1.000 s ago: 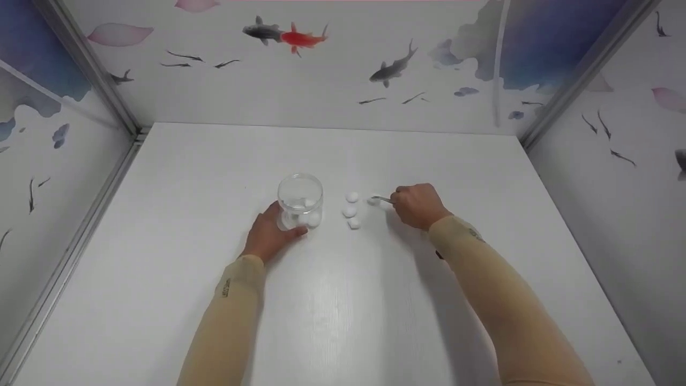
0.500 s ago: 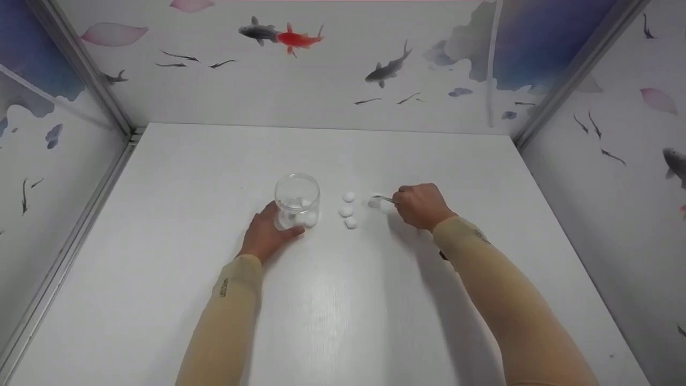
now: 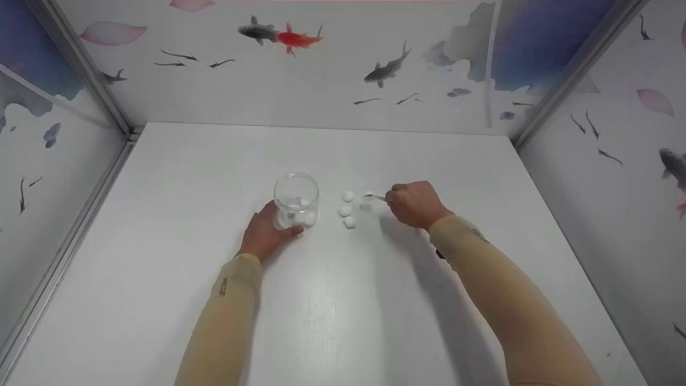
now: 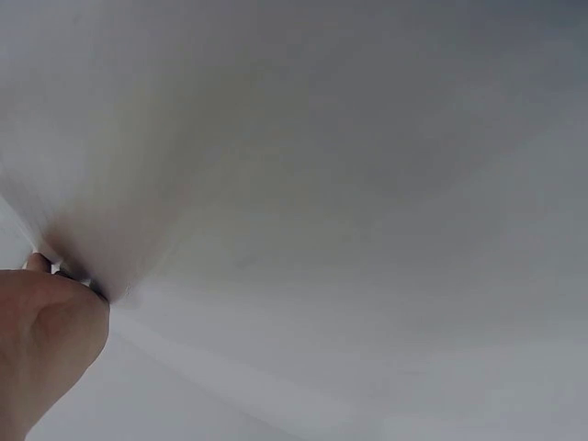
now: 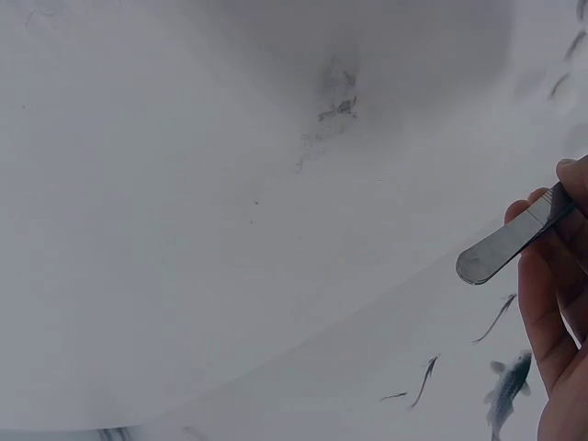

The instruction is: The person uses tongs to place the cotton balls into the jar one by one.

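Observation:
A clear glass jar (image 3: pixel 296 199) stands mid-table with a few white cotton balls inside. My left hand (image 3: pixel 266 230) grips its lower part from the near left side. Three white cotton balls (image 3: pixel 345 209) lie in a short column just right of the jar. My right hand (image 3: pixel 411 204) pinches metal tweezers (image 3: pixel 378 197) that point left toward the column. At the tweezer tips is a small white ball (image 3: pixel 368 195), with its shadow on the table below. In the right wrist view only the tweezers' blunt rear end (image 5: pixel 508 243) and my fingers (image 5: pixel 551 312) show.
The white table (image 3: pixel 343 311) is walled on three sides by panels (image 3: pixel 321 69) painted with fish. Metal corner posts (image 3: pixel 80 75) rise at the back left and back right. The left wrist view shows only a blurred white surface and part of my hand (image 4: pixel 41 344).
The right hand has shifted slightly left with the tweezers, and the ball at their tips has risen a little off the table. The left hand and jar stay put.

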The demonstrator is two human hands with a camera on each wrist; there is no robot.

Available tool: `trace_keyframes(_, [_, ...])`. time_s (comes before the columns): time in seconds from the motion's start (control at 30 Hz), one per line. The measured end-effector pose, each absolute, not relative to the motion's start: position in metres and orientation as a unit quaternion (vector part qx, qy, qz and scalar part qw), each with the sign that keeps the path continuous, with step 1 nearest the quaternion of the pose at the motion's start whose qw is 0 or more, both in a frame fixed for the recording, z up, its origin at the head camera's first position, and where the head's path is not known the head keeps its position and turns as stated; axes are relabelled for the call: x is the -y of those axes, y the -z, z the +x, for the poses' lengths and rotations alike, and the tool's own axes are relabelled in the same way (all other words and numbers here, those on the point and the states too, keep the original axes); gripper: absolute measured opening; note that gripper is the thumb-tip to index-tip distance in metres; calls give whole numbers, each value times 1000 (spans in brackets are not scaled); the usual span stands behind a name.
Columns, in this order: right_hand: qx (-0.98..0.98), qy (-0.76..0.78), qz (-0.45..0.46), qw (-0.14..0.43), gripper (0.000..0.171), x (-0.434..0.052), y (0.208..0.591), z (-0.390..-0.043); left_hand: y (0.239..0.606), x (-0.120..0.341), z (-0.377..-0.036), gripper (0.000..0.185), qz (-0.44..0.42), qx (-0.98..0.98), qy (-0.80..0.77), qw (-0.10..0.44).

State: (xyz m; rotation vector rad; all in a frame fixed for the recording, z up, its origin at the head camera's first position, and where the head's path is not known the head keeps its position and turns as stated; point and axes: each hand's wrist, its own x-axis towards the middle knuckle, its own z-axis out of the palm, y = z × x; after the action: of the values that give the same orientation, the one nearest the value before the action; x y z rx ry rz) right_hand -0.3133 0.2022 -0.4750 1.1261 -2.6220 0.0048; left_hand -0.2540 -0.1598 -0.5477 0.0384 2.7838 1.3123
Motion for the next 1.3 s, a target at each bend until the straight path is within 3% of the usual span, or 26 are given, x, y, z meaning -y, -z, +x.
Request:
trace_keyframes(0.5, [899, 38, 411, 148, 9, -172, 453, -313, 548, 161, -256, 98, 9, -907, -421, 30])
trace_keyframes(0.97, [868, 67, 448, 203, 14, -129, 426, -308, 547, 161, -254, 100, -1, -908, -418, 40])
trace_keyframes(1.3, [866, 80, 459, 185, 15, -103, 421, -302, 546, 156, -253, 98, -8, -912, -408, 44])
